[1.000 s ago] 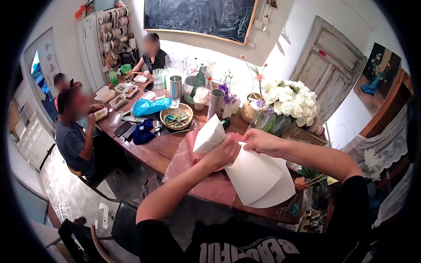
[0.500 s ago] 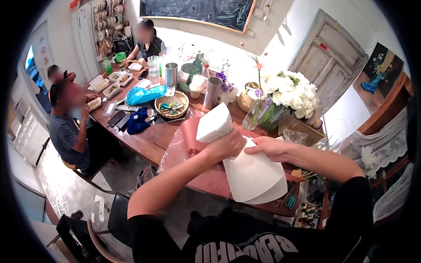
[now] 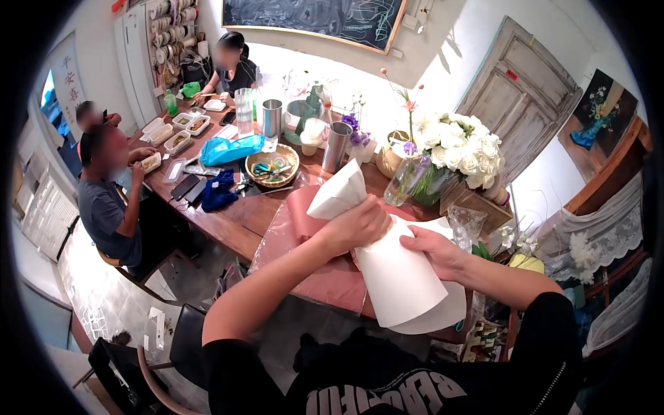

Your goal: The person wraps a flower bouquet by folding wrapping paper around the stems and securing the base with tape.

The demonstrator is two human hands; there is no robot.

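White wrapping paper (image 3: pixel 402 280) is gathered at its waist and flares out toward my body, with a folded white end (image 3: pixel 339 192) sticking out beyond my left hand. My left hand (image 3: pixel 360 225) is closed in a fist around the narrow waist. On the right side, my right hand (image 3: pixel 437 250) grips the flared paper, thumb on top and fingers hidden behind it. Whatever may be inside the paper does not show. Below lies a reddish-brown sheet (image 3: pixel 325 277) under clear plastic, and a roll of the same colour (image 3: pixel 304 211) sits beside my left hand.
White roses (image 3: pixel 460 149) stand at the back right near a tilted glass vase (image 3: pixel 404 181). A wicker basket (image 3: pixel 273 181) holds scissors. Food boxes (image 3: pixel 197 126), a blue plastic bag (image 3: pixel 232 149) and metal cylinders (image 3: pixel 337 146) share the table. Several people sit around its far left side.
My right hand has shifted down and around the paper's right side. The flared paper has turned and curved into a rounder cone. My left hand keeps its grip at the waist.
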